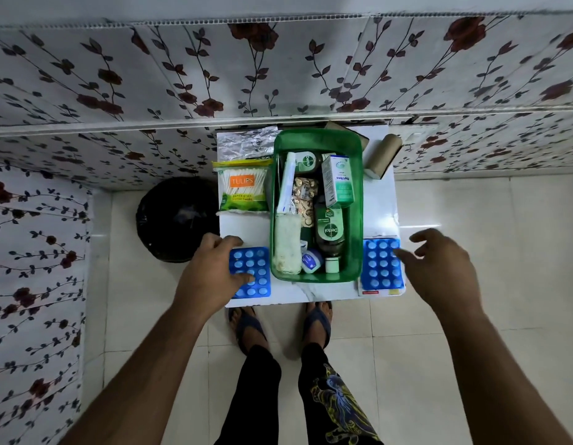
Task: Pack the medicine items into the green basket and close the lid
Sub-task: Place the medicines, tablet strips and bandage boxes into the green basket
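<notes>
One white counter (246,226) carries one open green basket (359,220) at its middle, which holds two Dettol bottles (329,232), one Optibex box (338,181) and other items. One pack of cotton swabs (243,189) lies left of it, and two blue blister packs lie at the near corners. The left hand (211,271) rests loosely curled on the left blister pack (256,274), fingers touching it; the right hand (439,268) hangs open with fingertips at the right blister pack (379,264), gripping nothing.
</notes>
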`<state>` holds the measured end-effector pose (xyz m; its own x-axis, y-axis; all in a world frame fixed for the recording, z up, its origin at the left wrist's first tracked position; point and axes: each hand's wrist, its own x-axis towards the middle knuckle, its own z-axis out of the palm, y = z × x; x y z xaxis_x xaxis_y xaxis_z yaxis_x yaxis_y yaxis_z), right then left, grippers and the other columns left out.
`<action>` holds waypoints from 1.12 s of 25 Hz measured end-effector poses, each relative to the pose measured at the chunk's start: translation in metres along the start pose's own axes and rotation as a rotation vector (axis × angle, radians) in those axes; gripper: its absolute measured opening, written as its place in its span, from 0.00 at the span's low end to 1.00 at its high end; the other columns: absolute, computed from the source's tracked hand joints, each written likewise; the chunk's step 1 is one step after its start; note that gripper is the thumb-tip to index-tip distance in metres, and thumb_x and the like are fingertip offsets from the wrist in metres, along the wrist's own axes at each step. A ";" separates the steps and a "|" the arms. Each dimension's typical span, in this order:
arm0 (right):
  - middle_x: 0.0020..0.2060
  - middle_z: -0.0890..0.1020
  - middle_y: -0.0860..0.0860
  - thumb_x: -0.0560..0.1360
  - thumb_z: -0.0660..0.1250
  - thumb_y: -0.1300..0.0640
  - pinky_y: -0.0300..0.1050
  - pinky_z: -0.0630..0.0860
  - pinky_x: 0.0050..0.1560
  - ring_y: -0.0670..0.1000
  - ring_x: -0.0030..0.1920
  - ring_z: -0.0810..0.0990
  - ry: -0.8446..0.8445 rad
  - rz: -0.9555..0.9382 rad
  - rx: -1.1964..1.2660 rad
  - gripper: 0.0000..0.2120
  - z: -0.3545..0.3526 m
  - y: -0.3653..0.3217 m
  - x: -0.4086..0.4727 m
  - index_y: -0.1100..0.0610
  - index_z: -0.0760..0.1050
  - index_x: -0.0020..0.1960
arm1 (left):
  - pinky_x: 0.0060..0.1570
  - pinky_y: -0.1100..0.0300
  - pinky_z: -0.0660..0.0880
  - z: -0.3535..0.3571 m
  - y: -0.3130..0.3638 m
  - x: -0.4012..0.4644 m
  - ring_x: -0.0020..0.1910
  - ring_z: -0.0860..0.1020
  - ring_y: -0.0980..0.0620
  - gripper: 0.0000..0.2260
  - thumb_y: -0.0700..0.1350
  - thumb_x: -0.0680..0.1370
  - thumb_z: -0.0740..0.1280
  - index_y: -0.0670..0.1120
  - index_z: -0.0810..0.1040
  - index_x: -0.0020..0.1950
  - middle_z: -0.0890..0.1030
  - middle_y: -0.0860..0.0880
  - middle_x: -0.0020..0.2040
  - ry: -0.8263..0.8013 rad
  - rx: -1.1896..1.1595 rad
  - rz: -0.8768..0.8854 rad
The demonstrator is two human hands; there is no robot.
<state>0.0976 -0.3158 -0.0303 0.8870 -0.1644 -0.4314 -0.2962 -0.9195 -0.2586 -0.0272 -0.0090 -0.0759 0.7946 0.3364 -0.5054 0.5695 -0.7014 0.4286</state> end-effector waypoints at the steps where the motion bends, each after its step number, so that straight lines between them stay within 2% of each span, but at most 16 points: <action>1: 0.54 0.82 0.55 0.71 0.73 0.47 0.48 0.74 0.48 0.56 0.51 0.81 -0.090 0.005 -0.053 0.21 0.008 0.011 0.006 0.53 0.74 0.62 | 0.49 0.51 0.77 0.003 0.002 0.002 0.53 0.76 0.48 0.27 0.48 0.66 0.78 0.51 0.75 0.63 0.70 0.49 0.58 -0.004 0.018 0.010; 3: 0.56 0.81 0.55 0.71 0.75 0.47 0.46 0.73 0.46 0.55 0.51 0.80 -0.151 0.003 -0.049 0.26 0.020 0.020 0.013 0.54 0.72 0.65 | 0.46 0.52 0.76 0.007 0.004 0.004 0.51 0.76 0.49 0.25 0.46 0.65 0.79 0.50 0.76 0.59 0.71 0.48 0.56 0.015 0.027 0.017; 6: 0.51 0.83 0.54 0.71 0.75 0.50 0.44 0.70 0.42 0.52 0.44 0.77 -0.149 0.013 0.011 0.21 0.028 0.023 0.017 0.56 0.75 0.60 | 0.42 0.57 0.71 0.012 0.003 0.008 0.47 0.74 0.51 0.20 0.43 0.65 0.79 0.50 0.77 0.53 0.71 0.50 0.51 0.022 0.017 0.019; 10: 0.45 0.82 0.51 0.69 0.77 0.53 0.43 0.69 0.36 0.52 0.43 0.79 -0.180 0.104 0.141 0.17 0.030 0.024 0.020 0.56 0.75 0.53 | 0.42 0.58 0.71 0.006 -0.002 0.008 0.43 0.75 0.52 0.11 0.37 0.68 0.77 0.49 0.79 0.45 0.72 0.51 0.46 0.011 -0.088 0.013; 14: 0.41 0.81 0.50 0.68 0.77 0.58 0.40 0.67 0.31 0.43 0.36 0.76 -0.203 0.148 0.253 0.13 0.024 0.024 0.022 0.57 0.77 0.49 | 0.41 0.58 0.75 -0.021 0.000 0.001 0.42 0.80 0.48 0.13 0.34 0.69 0.74 0.51 0.77 0.38 0.81 0.49 0.40 -0.051 -0.195 -0.046; 18: 0.39 0.83 0.52 0.69 0.76 0.61 0.41 0.69 0.32 0.48 0.37 0.80 -0.199 0.162 0.379 0.12 0.018 0.028 0.021 0.57 0.79 0.51 | 0.37 0.75 0.69 -0.083 0.022 -0.010 0.38 0.78 0.57 0.16 0.33 0.69 0.74 0.55 0.78 0.38 0.81 0.54 0.40 0.043 -0.197 -0.077; 21: 0.38 0.82 0.53 0.71 0.75 0.63 0.49 0.79 0.40 0.53 0.40 0.82 -0.244 0.209 0.525 0.10 0.012 0.034 0.023 0.60 0.78 0.51 | 0.43 0.70 0.73 -0.120 0.069 -0.018 0.40 0.79 0.59 0.18 0.33 0.70 0.73 0.58 0.79 0.43 0.82 0.56 0.44 0.165 -0.386 0.004; 23: 0.40 0.82 0.55 0.73 0.73 0.66 0.53 0.81 0.46 0.58 0.44 0.83 -0.288 0.246 0.653 0.06 0.004 0.038 0.022 0.61 0.77 0.47 | 0.43 0.72 0.73 -0.116 0.105 -0.010 0.39 0.78 0.63 0.17 0.35 0.71 0.73 0.58 0.81 0.45 0.83 0.56 0.45 0.143 -0.378 0.122; 26: 0.41 0.83 0.57 0.74 0.70 0.69 0.44 0.83 0.39 0.57 0.42 0.83 -0.289 0.272 0.781 0.06 -0.015 0.040 0.017 0.59 0.77 0.46 | 0.38 0.66 0.71 -0.077 0.146 0.012 0.41 0.78 0.56 0.13 0.37 0.74 0.72 0.55 0.82 0.52 0.81 0.53 0.45 -0.003 -0.206 0.209; 28: 0.40 0.83 0.57 0.74 0.69 0.69 0.39 0.82 0.34 0.55 0.38 0.83 -0.233 0.260 0.837 0.08 -0.029 0.039 0.015 0.57 0.77 0.46 | 0.40 0.62 0.70 -0.046 0.156 0.027 0.42 0.77 0.53 0.12 0.38 0.74 0.71 0.52 0.82 0.54 0.80 0.51 0.46 -0.091 -0.102 0.209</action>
<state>0.1091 -0.3640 -0.0219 0.6889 -0.1705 -0.7045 -0.7186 -0.2883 -0.6329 0.0922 -0.0802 0.0118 0.8778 0.1300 -0.4611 0.4170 -0.6810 0.6019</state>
